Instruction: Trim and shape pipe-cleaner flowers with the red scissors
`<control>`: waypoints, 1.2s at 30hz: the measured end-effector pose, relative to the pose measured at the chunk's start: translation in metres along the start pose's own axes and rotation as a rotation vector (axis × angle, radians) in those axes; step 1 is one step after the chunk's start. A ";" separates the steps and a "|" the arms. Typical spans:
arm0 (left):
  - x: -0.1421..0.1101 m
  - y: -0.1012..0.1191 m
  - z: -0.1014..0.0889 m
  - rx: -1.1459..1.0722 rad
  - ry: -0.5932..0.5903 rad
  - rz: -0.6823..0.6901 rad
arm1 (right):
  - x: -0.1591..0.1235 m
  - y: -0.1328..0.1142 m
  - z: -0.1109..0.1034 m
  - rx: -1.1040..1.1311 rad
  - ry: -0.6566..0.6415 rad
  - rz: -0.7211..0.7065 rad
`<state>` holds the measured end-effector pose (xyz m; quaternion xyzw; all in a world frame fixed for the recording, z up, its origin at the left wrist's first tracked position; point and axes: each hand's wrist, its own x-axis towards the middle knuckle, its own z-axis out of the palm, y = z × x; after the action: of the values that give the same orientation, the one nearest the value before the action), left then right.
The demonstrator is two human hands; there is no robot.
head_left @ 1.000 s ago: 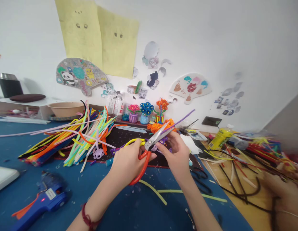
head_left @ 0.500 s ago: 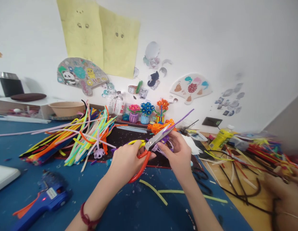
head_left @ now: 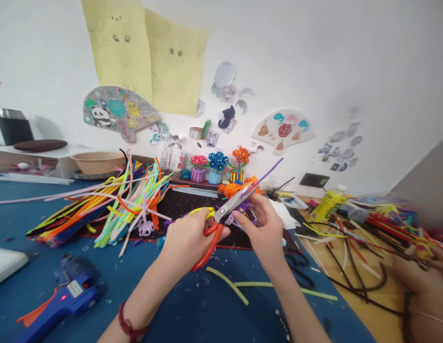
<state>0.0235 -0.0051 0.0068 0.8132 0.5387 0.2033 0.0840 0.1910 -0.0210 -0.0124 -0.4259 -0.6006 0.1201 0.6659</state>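
Note:
My left hand (head_left: 187,238) is closed around the red handles of a pair of scissors (head_left: 226,210), whose metal blades point up and right. Between the blades, or just beside them, runs a purple pipe cleaner (head_left: 266,173); I cannot tell whether they bite into it. It slants up from a piece of looped purple pipe cleaners (head_left: 243,209) pinched in my right hand (head_left: 262,224). My fingers hide part of that piece. Behind it lie orange pipe-cleaner loops (head_left: 230,190). Two pale green pipe-cleaner strips (head_left: 228,286) rest on the blue table below.
Bundled pipe cleaners (head_left: 132,205) fan out at left, behind a blue glue gun (head_left: 69,293). Small pipe-cleaner flower pots (head_left: 215,177) stand by the wall. Black scissors (head_left: 300,267) lie at right, near a yellow bottle (head_left: 328,202). Another person's hands (head_left: 417,276) work at far right.
The purple pipe cleaner's free end has shifted slightly left and leans a little differently beside the blades. Both hands keep their holds; the whole view has drifted slightly.

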 end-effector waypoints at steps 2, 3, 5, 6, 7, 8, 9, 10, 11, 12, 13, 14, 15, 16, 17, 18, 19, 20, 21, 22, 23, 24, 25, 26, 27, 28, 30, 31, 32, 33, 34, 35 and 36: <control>-0.001 0.000 0.001 -0.013 0.002 -0.008 | 0.000 -0.001 0.000 0.002 -0.002 0.002; -0.002 0.000 0.001 -0.016 0.003 -0.010 | 0.000 -0.001 0.001 0.001 -0.004 0.002; -0.003 0.001 0.002 -0.021 0.007 -0.010 | 0.000 -0.002 0.001 -0.001 -0.012 0.003; -0.003 0.001 0.002 -0.023 0.009 -0.008 | -0.001 -0.002 0.001 -0.001 -0.016 0.002; -0.004 0.001 0.002 -0.025 0.009 -0.005 | -0.001 -0.002 0.001 -0.001 -0.021 0.001; -0.004 0.001 0.002 -0.024 0.008 -0.002 | -0.001 -0.002 0.002 -0.002 -0.026 0.000; -0.003 0.001 0.001 -0.019 0.004 0.001 | -0.001 -0.001 0.002 -0.004 -0.030 -0.001; -0.003 0.001 0.001 -0.010 0.000 0.005 | -0.001 -0.001 0.002 -0.008 -0.032 -0.003; -0.003 0.001 0.000 0.003 -0.005 0.008 | -0.001 -0.001 0.002 -0.015 -0.033 -0.004; -0.003 0.001 0.000 0.017 -0.006 0.011 | -0.002 -0.001 0.002 -0.023 -0.034 -0.005; -0.003 0.000 -0.001 0.033 -0.008 0.012 | -0.002 -0.001 0.002 -0.032 -0.031 -0.006; -0.002 0.000 -0.001 0.047 -0.007 0.010 | -0.002 -0.001 0.001 -0.041 -0.029 -0.008; -0.002 0.000 -0.002 0.059 -0.006 0.008 | -0.002 -0.001 0.001 -0.050 -0.027 -0.010; -0.002 0.000 -0.002 0.069 -0.004 0.005 | -0.003 0.000 0.001 -0.059 -0.026 -0.011; -0.002 0.000 -0.002 0.078 -0.002 0.001 | -0.003 0.000 0.000 -0.068 -0.024 -0.014; -0.002 -0.001 -0.002 0.086 0.001 -0.001 | -0.003 0.000 0.000 -0.076 -0.022 -0.016; -0.002 0.000 -0.002 0.091 0.001 -0.001 | -0.003 0.001 0.000 -0.082 -0.020 -0.019; -0.003 0.000 -0.002 0.092 0.000 0.001 | -0.003 0.001 -0.001 -0.088 -0.018 -0.023; -0.003 0.000 -0.002 0.089 -0.004 0.003 | -0.003 0.001 -0.001 -0.092 -0.017 -0.025; -0.004 0.001 -0.002 0.084 -0.010 0.004 | -0.003 0.001 -0.001 -0.094 -0.016 -0.029; -0.004 0.001 -0.002 0.078 -0.016 0.005 | -0.002 0.000 -0.001 -0.095 -0.017 -0.031; -0.004 0.002 -0.002 0.074 -0.025 0.005 | -0.002 0.000 0.000 -0.097 -0.018 -0.030; -0.004 0.003 -0.003 0.070 -0.031 0.005 | -0.002 0.000 0.000 -0.099 -0.019 -0.030; -0.004 0.003 -0.003 0.069 -0.037 0.007 | -0.002 0.000 0.000 -0.101 -0.021 -0.028; -0.004 0.003 -0.003 0.067 -0.041 0.010 | -0.002 0.000 0.000 -0.101 -0.021 -0.027; -0.003 0.004 -0.003 0.066 -0.042 0.012 | -0.002 0.000 0.000 -0.101 -0.020 -0.026; -0.002 0.003 -0.004 0.068 -0.044 0.016 | -0.002 0.000 0.000 -0.100 -0.019 -0.027; -0.002 0.003 -0.004 0.070 -0.042 0.018 | -0.002 0.001 0.000 -0.101 -0.017 -0.028; -0.002 0.003 -0.004 0.075 -0.041 0.017 | -0.002 0.001 0.000 -0.104 -0.015 -0.029; -0.001 0.002 -0.004 0.080 -0.035 0.015 | -0.002 0.001 0.000 -0.107 -0.014 -0.029; -0.001 0.001 -0.004 0.085 -0.029 0.013 | -0.002 0.001 -0.001 -0.111 -0.012 -0.030; -0.001 0.001 -0.004 0.088 -0.023 0.013 | -0.002 0.001 -0.001 -0.115 -0.009 -0.029; -0.001 0.000 -0.004 0.090 -0.018 0.012 | -0.002 0.000 -0.001 -0.120 -0.006 -0.027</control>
<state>0.0213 -0.0064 0.0103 0.8213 0.5414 0.1721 0.0512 0.1913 -0.0227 -0.0142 -0.4566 -0.6146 0.0762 0.6388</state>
